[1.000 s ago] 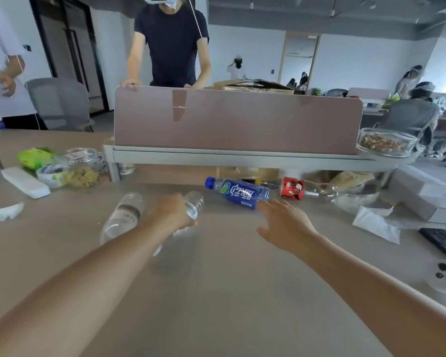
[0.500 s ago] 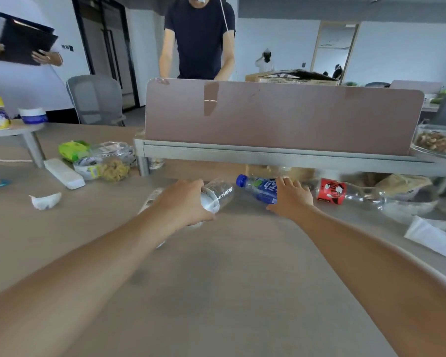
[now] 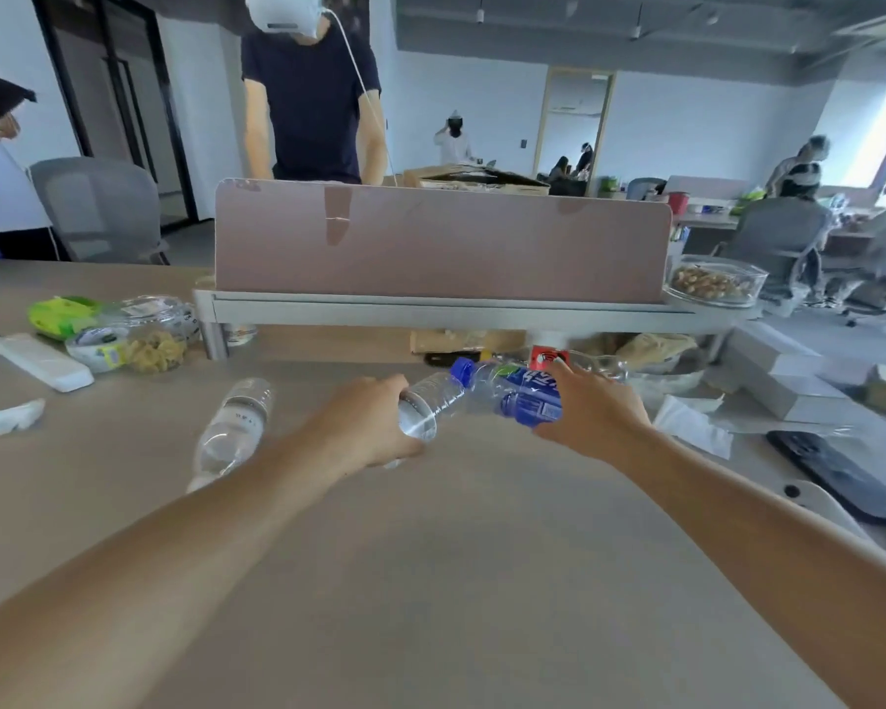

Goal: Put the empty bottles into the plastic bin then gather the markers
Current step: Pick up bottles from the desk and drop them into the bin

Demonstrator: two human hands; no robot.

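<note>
Stretching across a tan worktop (image 3: 430,580), two bare arms meet at centre. Left hand (image 3: 374,427) grips a clear bottle (image 3: 433,404); right hand (image 3: 592,409) grips a blue-labelled bottle (image 3: 512,394). Another clear bottle (image 3: 234,432) lies at nine o'clock.

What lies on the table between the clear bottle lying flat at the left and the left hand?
In the head view, nothing: only bare tan tabletop separates the clear plastic bottle lying flat from the left hand, which grips another clear bottle.
</note>
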